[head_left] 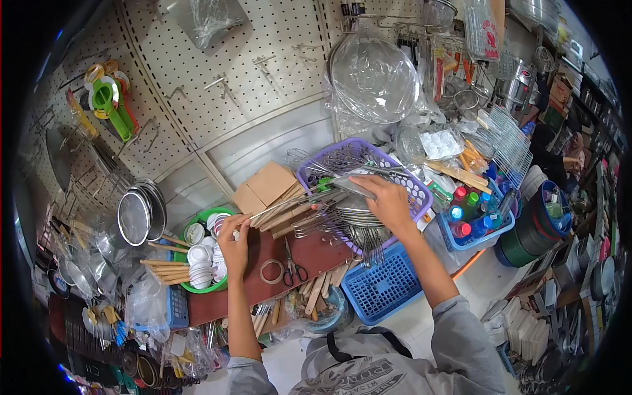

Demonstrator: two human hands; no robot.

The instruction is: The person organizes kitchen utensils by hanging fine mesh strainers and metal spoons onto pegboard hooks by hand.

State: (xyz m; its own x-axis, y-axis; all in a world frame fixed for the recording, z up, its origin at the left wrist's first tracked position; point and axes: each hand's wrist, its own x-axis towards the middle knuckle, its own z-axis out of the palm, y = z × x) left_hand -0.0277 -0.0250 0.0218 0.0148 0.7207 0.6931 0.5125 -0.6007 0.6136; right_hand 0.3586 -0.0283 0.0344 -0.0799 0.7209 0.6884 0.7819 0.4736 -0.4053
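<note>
My left hand (234, 245) pinches the end of a long thin metal handle (280, 207) above the red tabletop (260, 299). At the other end, my right hand (384, 199) grips a flat metal utensil head (355, 186), with its fingers over the top. Both are held across a purple basket (420, 191) full of wire whisks and metal utensils. Below my right hand lies a stack of round metal strainers or ladles (361, 216); which they are is unclear. Black scissors (294, 271) and a tape roll (271, 271) lie between my forearms.
A green basket (221, 286) of white cups stands left, beside wooden handles (164, 271). Cardboard (265, 184) leans behind. An empty blue basket (382, 284) is near my right forearm; a blue crate (484, 238) holds bottles. Another person's hand (574, 160) shows far right.
</note>
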